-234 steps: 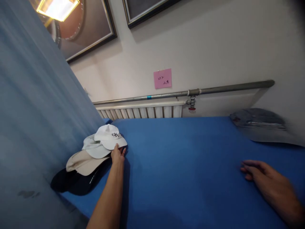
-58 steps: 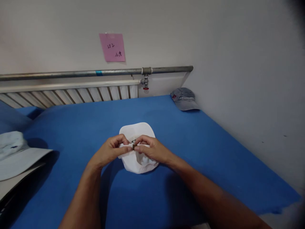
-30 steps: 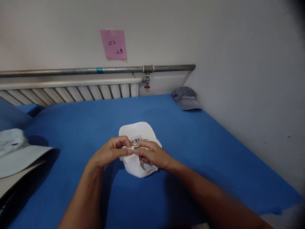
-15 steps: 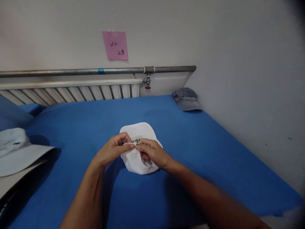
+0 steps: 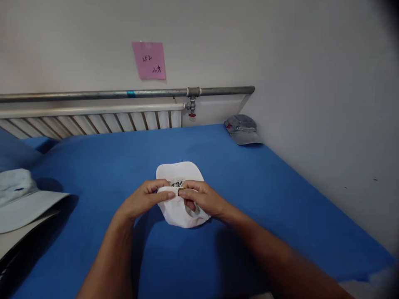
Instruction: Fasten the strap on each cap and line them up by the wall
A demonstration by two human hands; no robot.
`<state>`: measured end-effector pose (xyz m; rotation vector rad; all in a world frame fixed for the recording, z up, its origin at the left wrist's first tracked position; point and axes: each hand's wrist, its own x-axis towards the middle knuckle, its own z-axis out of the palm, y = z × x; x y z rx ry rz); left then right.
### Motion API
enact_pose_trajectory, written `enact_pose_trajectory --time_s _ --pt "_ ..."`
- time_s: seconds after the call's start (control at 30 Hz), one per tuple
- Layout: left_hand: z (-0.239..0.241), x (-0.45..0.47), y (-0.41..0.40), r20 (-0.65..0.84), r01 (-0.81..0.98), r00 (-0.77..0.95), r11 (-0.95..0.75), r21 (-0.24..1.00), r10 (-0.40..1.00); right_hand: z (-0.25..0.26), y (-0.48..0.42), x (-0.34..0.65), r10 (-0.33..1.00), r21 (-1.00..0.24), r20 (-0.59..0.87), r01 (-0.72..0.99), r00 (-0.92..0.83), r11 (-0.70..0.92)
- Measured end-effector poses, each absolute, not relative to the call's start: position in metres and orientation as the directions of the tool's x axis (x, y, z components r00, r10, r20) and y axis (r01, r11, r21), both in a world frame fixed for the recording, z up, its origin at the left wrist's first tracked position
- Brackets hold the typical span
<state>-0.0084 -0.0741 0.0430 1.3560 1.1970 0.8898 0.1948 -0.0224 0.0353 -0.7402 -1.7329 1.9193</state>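
A white baseball cap (image 5: 180,171) lies on the blue table cover in front of me, its brim pointing away and its back opening towards me. My left hand (image 5: 149,196) pinches the rim of the cap just left of the middle, thumb on the outside and fingers inside. My right hand (image 5: 202,198) is closed on the cap's back strap, beside a small brass-coloured buckle (image 5: 181,191) partly covered by its thumb. A dark-printed label shows inside the cap between the hands. Some of the right fingers pass through the back opening.
At the far right corner sits a grey cap (image 5: 243,129) against the wall. Several pale caps (image 5: 18,199) are stacked at the left edge. Behind the blue cover (image 5: 102,162) run a radiator (image 5: 109,122) and a metal pipe (image 5: 93,94). A pink note (image 5: 149,60) hangs above.
My left thumb and fingers have slid slightly left along the rim, away from the right thumb, leaving more of the buckle visible. The right hand keeps its grip. The view has shifted slightly.
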Motion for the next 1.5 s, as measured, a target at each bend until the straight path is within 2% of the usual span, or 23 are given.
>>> enact_pose_trajectory --time_s 0.1,0.2,0.4,0.57,0.77,0.97,1.27,1.4,1.5 --pt "0.044 -0.011 -0.075 -0.122 0.146 0.223 0.09 0.985 0.967 0.034 -0.02 0.196 0.602 -0.994 -0.048 -0.018 -0.797 -0.104" --pt "0.048 -0.01 -0.077 -0.115 0.163 0.245 0.076 0.984 0.963 0.034 -0.022 0.195 0.614 -0.997 -0.035 -0.013 -0.789 -0.073" --pt "0.059 -0.002 -0.079 0.002 0.432 0.214 -0.096 0.897 0.977 0.049 -0.023 0.2 0.652 -0.996 -0.043 0.082 -0.757 0.03" --pt "0.059 -0.007 -0.081 -0.059 0.343 0.194 -0.012 0.939 0.979 0.06 -0.01 0.219 0.637 -0.999 -0.043 0.03 -0.77 -0.031" --pt "0.066 -0.002 -0.084 -0.012 0.437 0.289 -0.121 0.891 0.957 0.058 -0.009 0.223 0.662 -1.0 0.019 -0.024 -0.749 0.002" --pt "0.057 -0.007 -0.085 -0.025 0.181 0.28 -0.027 0.983 0.96 0.054 -0.008 0.216 0.723 -0.993 0.087 -0.121 -0.686 0.005" --pt "0.049 -0.017 -0.084 -0.002 -0.018 0.219 0.006 1.0 0.976 0.049 0.008 0.233 0.794 -0.988 0.146 -0.045 -0.591 0.148" --pt "0.048 -0.024 -0.086 0.038 -0.081 0.164 -0.025 0.996 0.986 0.034 0.03 0.246 0.803 -0.936 0.215 0.117 -0.556 0.332" --pt "0.046 -0.028 -0.086 0.122 -0.18 0.129 -0.098 0.979 0.984 0.018 0.042 0.25 0.723 -0.808 0.269 0.26 -0.636 0.529"
